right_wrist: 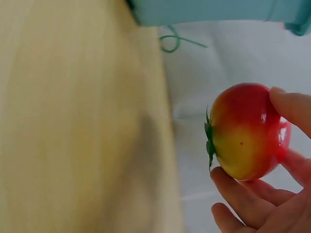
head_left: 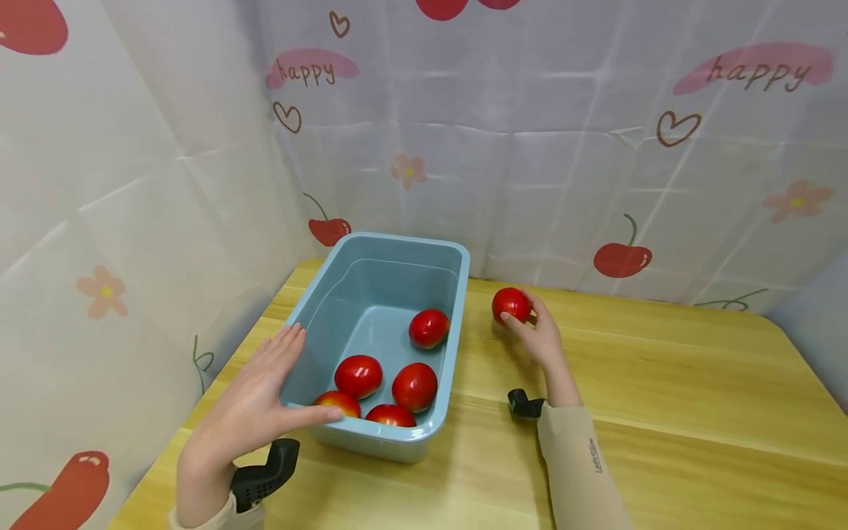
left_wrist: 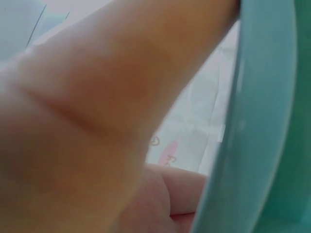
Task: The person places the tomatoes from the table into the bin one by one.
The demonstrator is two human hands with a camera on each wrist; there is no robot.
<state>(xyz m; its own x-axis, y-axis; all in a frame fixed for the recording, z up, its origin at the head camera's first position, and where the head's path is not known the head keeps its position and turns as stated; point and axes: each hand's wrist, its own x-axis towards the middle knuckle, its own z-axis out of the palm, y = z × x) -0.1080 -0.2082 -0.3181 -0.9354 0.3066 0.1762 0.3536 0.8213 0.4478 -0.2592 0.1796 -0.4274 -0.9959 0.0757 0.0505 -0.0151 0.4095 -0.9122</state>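
Observation:
My right hand (head_left: 542, 337) holds a glossy red tomato (head_left: 510, 305) to the right of a light blue plastic bin (head_left: 461, 309). In the right wrist view the held tomato (right_wrist: 250, 131) shows a yellow patch and green leaves at its stem end; thumb and fingers grip it from the side. Several more red tomatoes (head_left: 415, 386) lie inside the bin, mostly toward its near end. At the bin's near left corner is my left hand (head_left: 248, 401), fingers extended along the left side and thumb over the front rim. The left wrist view shows the bin wall (left_wrist: 257, 116) close beside this hand.
Bin and hands are over a yellow wood-grain table (head_left: 695, 383). A pale curtain (head_left: 530, 169) printed with cherries, flowers and hearts stands behind and to the left. Each wrist wears a black camera mount (head_left: 265, 475).

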